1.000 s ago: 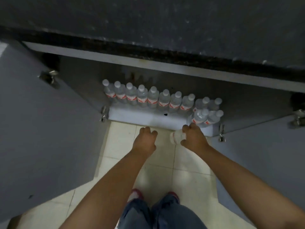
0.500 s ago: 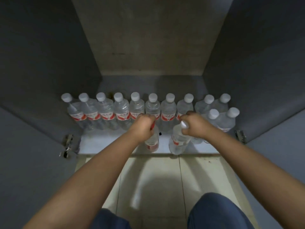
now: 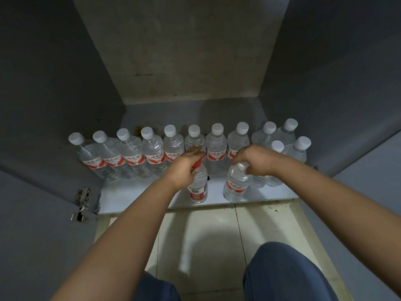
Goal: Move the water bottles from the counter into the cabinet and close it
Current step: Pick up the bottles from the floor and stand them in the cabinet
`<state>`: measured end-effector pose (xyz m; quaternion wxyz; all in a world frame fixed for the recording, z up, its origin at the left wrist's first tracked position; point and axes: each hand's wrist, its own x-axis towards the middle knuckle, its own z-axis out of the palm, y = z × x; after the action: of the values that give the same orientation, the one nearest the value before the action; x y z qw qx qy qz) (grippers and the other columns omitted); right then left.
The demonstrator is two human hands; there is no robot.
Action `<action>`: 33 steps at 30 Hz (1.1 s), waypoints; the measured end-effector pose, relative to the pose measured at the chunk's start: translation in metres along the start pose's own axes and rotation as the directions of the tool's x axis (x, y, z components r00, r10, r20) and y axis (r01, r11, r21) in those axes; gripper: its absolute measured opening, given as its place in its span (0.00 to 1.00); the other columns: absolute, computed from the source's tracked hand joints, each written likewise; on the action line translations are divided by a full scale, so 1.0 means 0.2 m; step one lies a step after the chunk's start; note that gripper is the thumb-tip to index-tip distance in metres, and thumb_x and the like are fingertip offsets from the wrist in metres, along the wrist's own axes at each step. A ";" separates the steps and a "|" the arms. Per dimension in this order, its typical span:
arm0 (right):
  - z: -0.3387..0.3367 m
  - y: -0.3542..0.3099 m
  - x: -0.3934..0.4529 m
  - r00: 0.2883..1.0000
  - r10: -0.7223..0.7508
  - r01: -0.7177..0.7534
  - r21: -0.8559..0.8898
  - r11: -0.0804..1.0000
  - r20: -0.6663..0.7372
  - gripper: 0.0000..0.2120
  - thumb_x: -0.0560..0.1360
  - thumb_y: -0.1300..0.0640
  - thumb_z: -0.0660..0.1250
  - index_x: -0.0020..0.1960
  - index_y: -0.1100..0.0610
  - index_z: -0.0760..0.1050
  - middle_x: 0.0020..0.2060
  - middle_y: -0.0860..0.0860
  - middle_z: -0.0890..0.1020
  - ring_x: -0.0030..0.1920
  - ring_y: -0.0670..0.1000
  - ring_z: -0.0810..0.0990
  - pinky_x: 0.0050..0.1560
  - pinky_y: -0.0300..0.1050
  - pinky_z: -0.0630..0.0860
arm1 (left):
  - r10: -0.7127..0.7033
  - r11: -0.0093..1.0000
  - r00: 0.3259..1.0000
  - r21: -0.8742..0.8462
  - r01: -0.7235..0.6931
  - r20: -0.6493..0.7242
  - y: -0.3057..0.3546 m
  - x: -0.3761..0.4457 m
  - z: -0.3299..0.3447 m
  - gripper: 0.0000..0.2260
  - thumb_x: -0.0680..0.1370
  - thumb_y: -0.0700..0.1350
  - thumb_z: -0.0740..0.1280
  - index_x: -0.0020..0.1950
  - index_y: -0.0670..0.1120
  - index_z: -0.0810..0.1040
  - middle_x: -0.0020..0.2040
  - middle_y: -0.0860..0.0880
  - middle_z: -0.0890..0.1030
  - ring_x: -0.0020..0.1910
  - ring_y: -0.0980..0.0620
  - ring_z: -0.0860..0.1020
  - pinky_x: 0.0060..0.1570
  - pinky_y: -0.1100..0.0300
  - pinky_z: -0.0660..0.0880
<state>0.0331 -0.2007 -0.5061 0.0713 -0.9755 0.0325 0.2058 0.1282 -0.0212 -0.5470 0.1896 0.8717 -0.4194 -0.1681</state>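
Inside the open cabinet, a row of several clear water bottles with white caps and red labels stands on the pale shelf. Two more bottles stand upright near the shelf's front edge. My left hand grips the neck of a red-capped bottle. My right hand is closed over the cap of a second bottle. A cluster of bottles fills the right end.
The left cabinet door stands open with its hinge showing; the right door is open too. Pale floor tiles lie below the shelf. My knees in blue trousers are at the bottom.
I crouched, so the view dropped from the countertop edge to the cabinet interior. Both hands carried bottles in and set them upright on the shelf's front.
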 end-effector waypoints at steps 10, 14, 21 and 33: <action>0.01 0.01 -0.01 1.000 -0.004 0.004 0.064 0.998 0.007 0.21 0.74 0.67 0.64 0.65 0.56 0.73 0.64 0.56 0.77 0.63 0.56 0.75 0.65 0.47 0.71 | -0.074 0.969 0.990 0.245 0.042 0.123 0.05 0.01 -0.08 0.16 0.78 0.37 0.61 0.66 0.40 0.72 0.64 0.40 0.75 0.62 0.42 0.74 0.62 0.52 0.71; 0.02 0.01 -0.02 1.000 0.005 -0.006 0.066 0.998 0.013 0.20 0.74 0.66 0.63 0.65 0.56 0.73 0.64 0.56 0.76 0.63 0.56 0.75 0.65 0.49 0.71 | -0.145 0.893 0.985 0.442 0.092 0.088 0.08 0.03 -0.08 0.16 0.79 0.47 0.62 0.65 0.45 0.73 0.64 0.40 0.71 0.62 0.41 0.71 0.63 0.49 0.72; 0.05 0.01 -0.02 1.000 0.005 -0.005 0.078 0.997 0.005 0.21 0.74 0.67 0.63 0.66 0.55 0.72 0.63 0.56 0.77 0.62 0.56 0.75 0.64 0.48 0.73 | -0.137 0.895 0.988 0.437 0.090 0.077 0.10 0.07 -0.09 0.13 0.78 0.40 0.61 0.61 0.41 0.75 0.60 0.41 0.76 0.58 0.43 0.75 0.60 0.56 0.72; 0.08 -0.02 -0.05 0.992 0.113 -0.109 0.072 0.991 -0.057 0.26 0.75 0.50 0.66 0.71 0.52 0.66 0.65 0.56 0.74 0.63 0.57 0.74 0.60 0.50 0.72 | -0.243 0.879 0.970 0.426 0.214 0.016 0.12 -0.02 -0.08 0.14 0.77 0.52 0.63 0.58 0.45 0.75 0.58 0.43 0.76 0.57 0.44 0.76 0.56 0.52 0.74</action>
<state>0.0183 -0.1935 -0.5157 0.0924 -0.9749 0.0960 0.1782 0.1177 -0.0289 -0.5209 -0.0388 0.9290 -0.3463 -0.1245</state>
